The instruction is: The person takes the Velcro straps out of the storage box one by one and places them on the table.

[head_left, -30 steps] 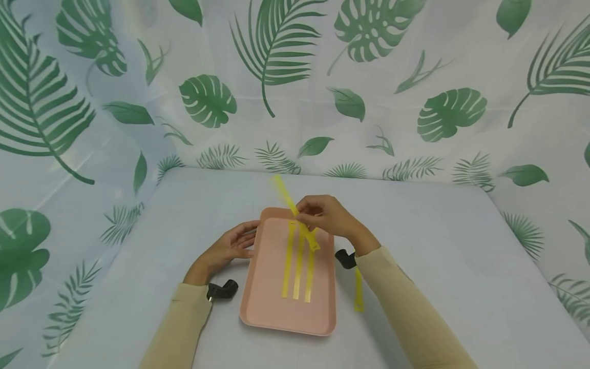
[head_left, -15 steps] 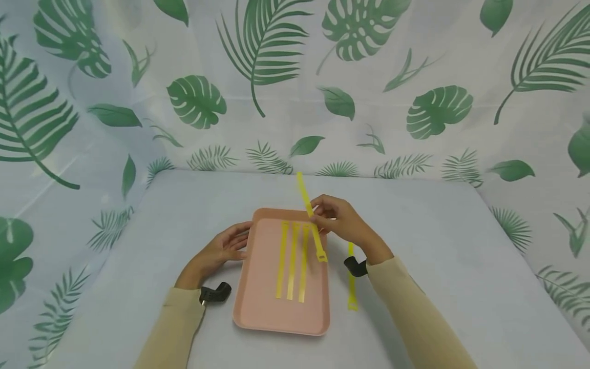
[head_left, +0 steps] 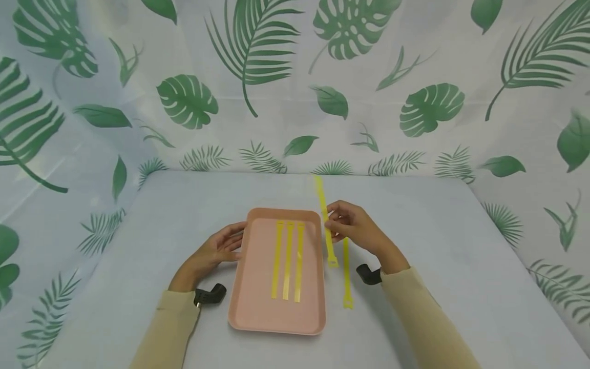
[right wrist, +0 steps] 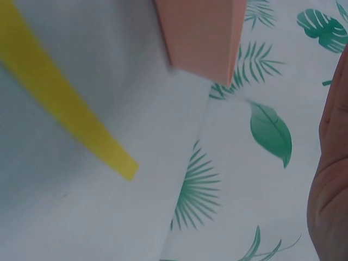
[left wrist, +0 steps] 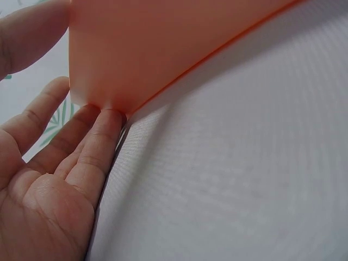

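Note:
A yellow slotted cable strap (head_left: 330, 251) is pinched between the thumb and fingers of my right hand (head_left: 357, 228), just past the tray's right rim. It stands nearly upright in the head view, its slotted end down. My left hand (head_left: 214, 253) rests against the left side of the pink tray (head_left: 253, 310), fingers loosely extended; the left wrist view shows fingertips (left wrist: 111, 119) touching the tray's outer wall. Inside the tray, 3 matching yellow straps (head_left: 288, 261) lie side by side lengthwise. Another yellow strap (head_left: 347, 282) lies on the table right of the tray.
Pale cloth covers the table (head_left: 438, 246). Leaf-printed white sheeting (head_left: 276, 113) rises behind and along both sides. A black camera mount (head_left: 209, 294) sits at the left wrist, and a similar black mount (head_left: 369, 274) at the right.
My right hand has carried the pinched strap rightward, from over the tray to beyond its right rim, turning it more upright. The left hand stays at the tray. The head view has shifted slightly.

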Tool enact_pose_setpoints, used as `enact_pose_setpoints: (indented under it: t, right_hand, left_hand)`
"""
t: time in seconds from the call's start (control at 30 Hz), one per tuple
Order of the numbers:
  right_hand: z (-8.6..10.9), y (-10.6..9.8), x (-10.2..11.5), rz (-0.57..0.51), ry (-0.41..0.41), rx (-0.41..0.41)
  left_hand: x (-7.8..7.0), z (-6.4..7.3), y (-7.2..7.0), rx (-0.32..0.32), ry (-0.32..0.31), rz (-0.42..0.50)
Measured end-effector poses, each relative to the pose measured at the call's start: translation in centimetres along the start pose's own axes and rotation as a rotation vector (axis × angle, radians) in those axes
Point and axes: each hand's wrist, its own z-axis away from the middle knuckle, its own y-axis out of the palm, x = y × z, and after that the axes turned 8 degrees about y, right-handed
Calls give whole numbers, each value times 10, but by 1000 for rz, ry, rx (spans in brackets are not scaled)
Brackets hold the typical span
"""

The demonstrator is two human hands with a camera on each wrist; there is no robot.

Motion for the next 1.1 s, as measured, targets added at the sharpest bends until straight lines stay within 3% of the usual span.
enact_pose_setpoints:
  t: [0.7,1.1]
  right_hand:
    - [42,-30,-28,-44,74,-52]
    - [65,-48,-41,-40,249,-17]
  left_hand:
    - [-6,3,4,8,12,-1]
    - [-5,3,6,14,37,4]
